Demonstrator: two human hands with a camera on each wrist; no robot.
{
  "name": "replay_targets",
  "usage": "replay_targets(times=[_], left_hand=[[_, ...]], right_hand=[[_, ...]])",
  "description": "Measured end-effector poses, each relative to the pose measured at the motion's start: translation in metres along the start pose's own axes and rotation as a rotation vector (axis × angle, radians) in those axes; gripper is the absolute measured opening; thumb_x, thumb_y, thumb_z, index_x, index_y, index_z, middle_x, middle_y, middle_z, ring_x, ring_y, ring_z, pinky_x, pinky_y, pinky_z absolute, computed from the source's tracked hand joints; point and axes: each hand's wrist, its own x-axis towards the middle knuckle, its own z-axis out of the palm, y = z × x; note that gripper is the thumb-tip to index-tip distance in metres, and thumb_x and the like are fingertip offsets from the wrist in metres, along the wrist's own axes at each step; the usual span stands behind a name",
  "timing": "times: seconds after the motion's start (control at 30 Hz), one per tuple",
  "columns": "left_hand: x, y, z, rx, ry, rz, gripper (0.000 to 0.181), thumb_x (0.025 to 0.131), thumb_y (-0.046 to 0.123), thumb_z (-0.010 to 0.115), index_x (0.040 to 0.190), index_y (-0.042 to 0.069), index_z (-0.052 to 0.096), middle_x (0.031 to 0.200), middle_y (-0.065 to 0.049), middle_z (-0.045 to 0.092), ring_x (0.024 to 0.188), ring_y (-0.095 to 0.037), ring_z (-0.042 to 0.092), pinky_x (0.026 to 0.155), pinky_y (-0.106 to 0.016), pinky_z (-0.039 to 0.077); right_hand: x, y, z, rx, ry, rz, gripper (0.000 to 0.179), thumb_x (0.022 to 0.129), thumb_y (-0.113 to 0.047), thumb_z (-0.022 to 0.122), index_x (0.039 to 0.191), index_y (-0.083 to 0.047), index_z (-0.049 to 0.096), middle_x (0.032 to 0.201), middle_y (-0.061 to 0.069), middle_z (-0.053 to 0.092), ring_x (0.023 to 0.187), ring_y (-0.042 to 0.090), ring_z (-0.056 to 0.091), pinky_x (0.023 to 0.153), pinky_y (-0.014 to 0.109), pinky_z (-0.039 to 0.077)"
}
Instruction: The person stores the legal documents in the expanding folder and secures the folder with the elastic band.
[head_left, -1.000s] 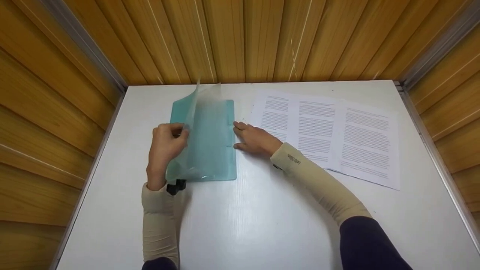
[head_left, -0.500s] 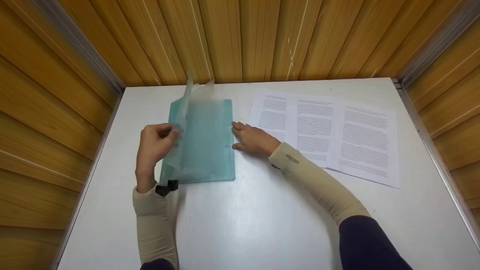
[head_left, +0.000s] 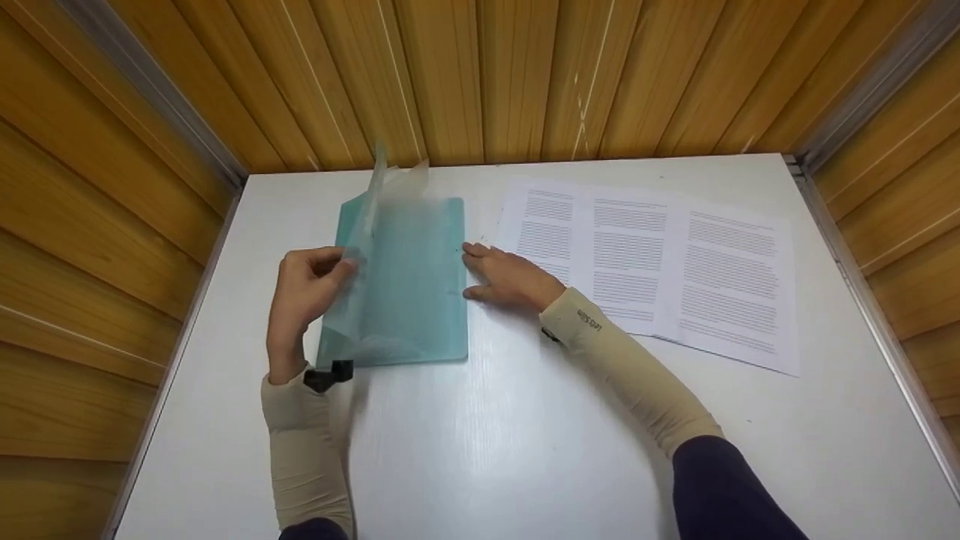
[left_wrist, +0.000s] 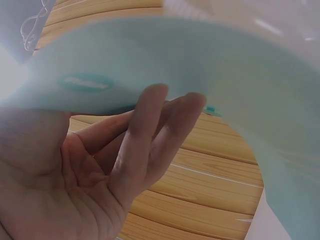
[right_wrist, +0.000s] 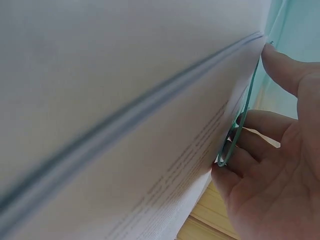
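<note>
A translucent teal plastic folder lies on the white table, left of centre. Its raised cover stands bowed toward the left, with clear sheets behind its upper edge. Thumb and fingers of my left hand pinch the cover's free edge. The left wrist view shows a small oval label on the cover, and two fingertips in front of it. Against the folder's right edge rests my right hand, fingers fairly straight. In the right wrist view, the thumb and fingers lie along a thin teal edge.
Printed white sheets lie side by side on the right of the table, with the right hand over their left side. Wood-panelled walls enclose the back and sides. Dark wrist mounts sit on both sleeves.
My left hand has moved to the left, drawing the folder's cover farther over; it has barely moved in the last half second. The right hand stays at the folder's right edge.
</note>
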Motion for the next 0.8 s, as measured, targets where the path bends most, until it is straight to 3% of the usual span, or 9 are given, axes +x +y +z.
replay_targets(times=[0.8], left_hand=[[0.000,0.000,0.005,0.054,-0.010,0.016,0.026,0.098,0.009,0.067,0.118,-0.002,0.081,0.104,-0.019,0.080,0.082,-0.017,0.070,0.070,-0.022,0.054]], right_hand=[[-0.010,-0.005,-0.012,0.090,0.039,0.019,0.083,0.105,-0.047,0.064,0.169,-0.009,0.029,0.179,0.008,0.018,0.166,0.029,0.014,0.132,0.045,0.016]])
